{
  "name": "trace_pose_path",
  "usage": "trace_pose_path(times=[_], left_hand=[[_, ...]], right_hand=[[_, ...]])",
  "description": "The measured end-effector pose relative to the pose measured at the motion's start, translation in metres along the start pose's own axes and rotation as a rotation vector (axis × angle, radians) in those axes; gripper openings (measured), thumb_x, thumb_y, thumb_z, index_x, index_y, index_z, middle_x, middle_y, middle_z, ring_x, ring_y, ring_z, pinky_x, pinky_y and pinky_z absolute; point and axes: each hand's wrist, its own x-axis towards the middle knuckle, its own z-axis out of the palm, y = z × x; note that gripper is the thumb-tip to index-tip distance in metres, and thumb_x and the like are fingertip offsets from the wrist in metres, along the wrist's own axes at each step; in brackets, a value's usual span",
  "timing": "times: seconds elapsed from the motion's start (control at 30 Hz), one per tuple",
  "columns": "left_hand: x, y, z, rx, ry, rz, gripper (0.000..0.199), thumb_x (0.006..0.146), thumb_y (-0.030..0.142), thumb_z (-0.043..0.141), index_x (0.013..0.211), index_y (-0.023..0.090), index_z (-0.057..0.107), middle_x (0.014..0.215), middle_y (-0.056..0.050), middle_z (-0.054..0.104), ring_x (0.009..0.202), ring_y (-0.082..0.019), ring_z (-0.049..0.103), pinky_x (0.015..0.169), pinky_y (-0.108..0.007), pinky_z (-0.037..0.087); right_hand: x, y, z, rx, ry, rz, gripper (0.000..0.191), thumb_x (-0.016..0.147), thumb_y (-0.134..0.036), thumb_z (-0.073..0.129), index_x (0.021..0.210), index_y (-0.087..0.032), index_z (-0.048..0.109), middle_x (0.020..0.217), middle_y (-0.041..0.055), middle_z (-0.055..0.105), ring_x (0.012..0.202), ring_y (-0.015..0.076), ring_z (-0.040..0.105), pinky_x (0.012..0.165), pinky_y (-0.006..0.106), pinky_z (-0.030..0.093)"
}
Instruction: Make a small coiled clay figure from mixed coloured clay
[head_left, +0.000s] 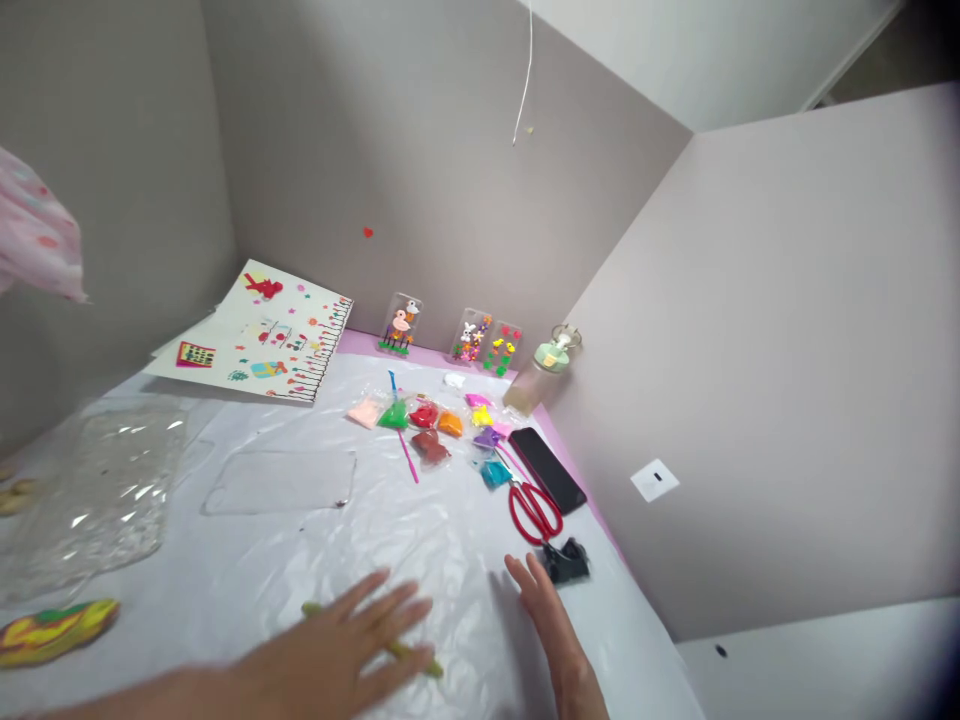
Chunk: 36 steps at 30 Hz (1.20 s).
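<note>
My left hand [341, 645] lies flat with fingers spread over a thin olive-green clay roll [437, 668] on the white plastic sheet. Both ends of the roll stick out past my fingers and palm. My right hand [551, 625] is held edge-on with fingers stretched out and nothing in it. Just beyond it are a black clay packet [568, 562] and red-handled scissors [535, 512]. A clear phone case [281, 482] rests farther up the sheet. At the left edge sits a flattened lump of marbled yellow, green and brown clay [60, 632].
Several coloured clay packets [424, 415] and a pink modelling tool [409, 458] lie mid-table. A black phone [547, 470] and a bottle [538, 375] stand right. Decorated cases [401, 322] lean on the wall beside a drawing pad [259, 335]. Clear plastic packaging [112, 490] lies left.
</note>
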Motion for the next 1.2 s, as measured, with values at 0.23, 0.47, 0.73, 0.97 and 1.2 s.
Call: trace_pose_path(times=[0.23,0.47,0.73,0.97,1.2], left_hand=[[0.020,0.011,-0.011,0.035,0.034,-0.141,0.111,0.079,0.072,0.072,0.164,0.018,0.024,0.168,-0.023,0.017,0.155,-0.046,0.017,0.123,-0.072,0.015],[0.056,-0.004,-0.033,0.068,0.155,-0.211,0.109,0.080,0.083,0.057,0.162,0.015,0.031,0.168,-0.027,0.017,0.158,-0.044,0.010,0.124,-0.071,0.009],[-0.014,-0.006,-0.050,0.260,0.351,-0.338,0.093,0.088,0.058,0.071,0.164,0.029,0.025,0.170,-0.012,0.030,0.158,-0.038,0.020,0.126,-0.066,0.016],[-0.073,-0.092,-0.077,0.330,0.541,-0.610,0.069,0.090,0.038,0.064,0.151,0.011,0.047,0.156,-0.023,0.051,0.150,-0.039,0.040,0.123,-0.062,0.027],[-0.074,-0.115,-0.043,0.257,0.595,-0.612,0.058,0.092,0.036,0.057,0.149,0.022,0.054,0.159,-0.010,0.051,0.149,-0.031,0.044,0.124,-0.051,0.032]], right_hand=[[0.005,-0.024,0.006,0.094,-0.014,0.019,0.064,0.102,-0.067,0.025,0.156,-0.039,0.042,0.144,0.0081,0.064,0.135,0.0329,0.060,0.105,0.053,0.055],[0.037,-0.071,-0.009,0.059,-0.125,0.092,0.051,0.107,-0.054,0.035,0.137,-0.026,0.065,0.139,0.0089,0.068,0.134,0.0266,0.061,0.112,0.041,0.049],[0.117,-0.111,0.042,-0.002,-0.273,-0.124,0.019,0.101,-0.028,0.061,0.087,-0.021,0.072,0.087,0.0028,0.075,0.081,0.0176,0.070,0.076,0.026,0.054],[0.157,-0.116,0.116,-0.393,-0.543,-0.354,0.014,0.089,-0.021,0.079,0.102,-0.021,0.072,0.099,0.0030,0.072,0.090,0.0179,0.068,0.074,0.025,0.049],[0.174,-0.106,0.143,-0.489,-0.711,-0.458,0.009,0.093,-0.016,0.070,0.084,-0.016,0.069,0.091,0.0048,0.068,0.086,0.0191,0.065,0.070,0.026,0.045]])
